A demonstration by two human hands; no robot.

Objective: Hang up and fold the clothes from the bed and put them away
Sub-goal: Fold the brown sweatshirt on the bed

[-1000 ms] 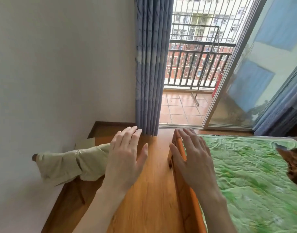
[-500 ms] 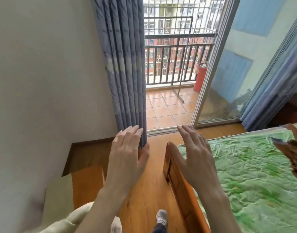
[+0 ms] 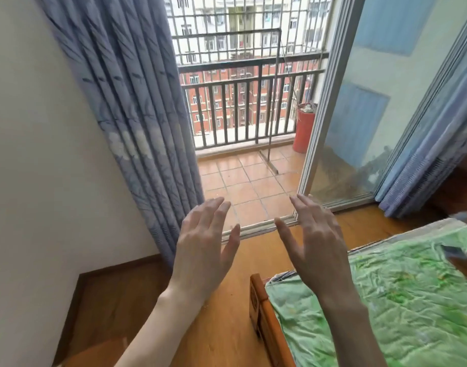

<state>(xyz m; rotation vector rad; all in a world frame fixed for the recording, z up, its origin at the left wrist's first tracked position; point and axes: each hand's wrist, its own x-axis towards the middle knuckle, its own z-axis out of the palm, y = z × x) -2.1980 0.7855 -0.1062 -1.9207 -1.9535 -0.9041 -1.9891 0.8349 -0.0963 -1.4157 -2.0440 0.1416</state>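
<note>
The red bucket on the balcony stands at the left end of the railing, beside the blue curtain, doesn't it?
Not quite. In the head view the red bucket stands at the right end of the railing, beside the sliding door frame, well apart from the blue curtain.

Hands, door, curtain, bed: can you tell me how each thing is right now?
left hand: open, fingers straight, holding nothing
right hand: open, fingers spread, holding nothing
balcony door: slid open, tiled balcony showing
left curtain: drawn aside, bunched by the wall
right curtain: drawn aside, bunched
green bed sheet: spread on the bed, wrinkled
red bucket: upright on the balcony
</note>
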